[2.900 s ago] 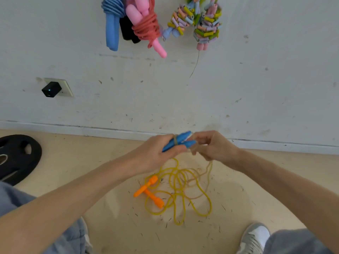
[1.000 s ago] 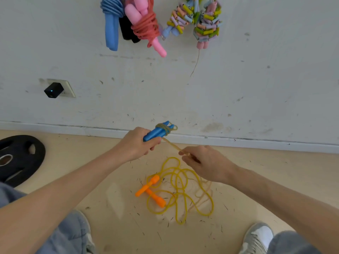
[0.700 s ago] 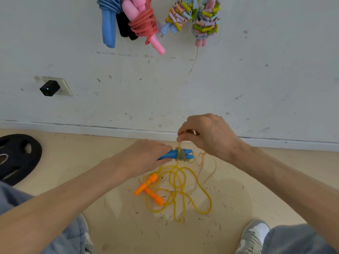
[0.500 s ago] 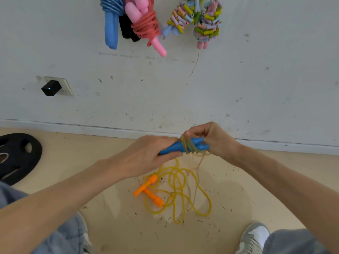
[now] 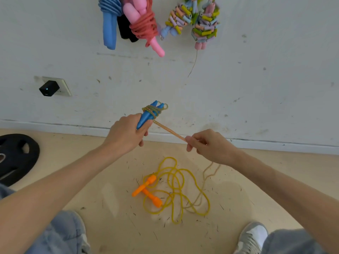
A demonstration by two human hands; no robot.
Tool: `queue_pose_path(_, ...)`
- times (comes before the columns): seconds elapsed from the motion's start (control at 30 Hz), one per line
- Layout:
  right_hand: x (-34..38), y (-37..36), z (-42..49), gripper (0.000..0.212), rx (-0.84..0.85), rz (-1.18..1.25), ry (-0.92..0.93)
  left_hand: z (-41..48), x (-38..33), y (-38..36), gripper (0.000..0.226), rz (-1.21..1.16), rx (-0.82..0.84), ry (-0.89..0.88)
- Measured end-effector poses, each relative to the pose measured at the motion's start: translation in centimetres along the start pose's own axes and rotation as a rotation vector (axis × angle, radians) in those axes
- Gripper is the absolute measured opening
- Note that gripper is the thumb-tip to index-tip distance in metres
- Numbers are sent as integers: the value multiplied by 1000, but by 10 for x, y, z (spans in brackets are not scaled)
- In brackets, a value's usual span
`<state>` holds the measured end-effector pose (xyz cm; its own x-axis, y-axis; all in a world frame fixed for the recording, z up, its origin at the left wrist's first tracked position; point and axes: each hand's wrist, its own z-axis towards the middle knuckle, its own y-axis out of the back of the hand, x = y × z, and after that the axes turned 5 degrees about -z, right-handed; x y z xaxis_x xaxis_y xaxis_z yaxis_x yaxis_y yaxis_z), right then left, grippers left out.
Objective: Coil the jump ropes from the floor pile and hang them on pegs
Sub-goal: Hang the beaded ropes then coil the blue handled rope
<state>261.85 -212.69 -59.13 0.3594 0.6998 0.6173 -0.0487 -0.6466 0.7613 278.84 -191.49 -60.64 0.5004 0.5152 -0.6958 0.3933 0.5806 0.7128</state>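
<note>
**Hands mid-wrap, cord held taut**

Left hand [image 5: 126,132] grips the pair of blue plastic handles [image 5: 146,116] side by side, tips angled up toward the white wall [image 5: 256,79]. Several turns of pale braided cord [image 5: 168,130] bind their upper ends. Right hand [image 5: 209,143] pinches the same cord between thumb and fingers, near the left and lower, so the span between the hands runs straight.

Judgement: the tension serves to seat each turn tightly.

A slack tail drops from the right hand to the beige floor [image 5: 110,180], reaching the loose yellow rope with orange handles [image 5: 176,189], which is not yet coiled. Finished coiled ropes [image 5: 145,28] hang higher on the wall; the pegs are hidden.
</note>
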Motion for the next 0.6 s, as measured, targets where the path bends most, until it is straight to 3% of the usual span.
queue_pose_path(0.2, 38, 5, -20, 26, -46, -463, 442, 0, 8, -4, 33, 654, 110, -94)
queue_pose_path(0.3, 52, 14, -19, 21, -100, -516, 581, -10, -4, -16, 30, 755, 286, -245)
queue_pose_path(0.37, 52, 19, -11, 18, -162, -474, 571, -22, -14, -23, 27, 723, 389, -359)
queue_pose_path(0.47, 36, 27, 10, 15, -188, -374, 407, -36, -30, -25, 31, 601, 466, -449)
queue_pose_path(0.6, 8, 27, 29, 7, -85, -10, 243, -47, -42, -23, 30, 416, 379, -624)
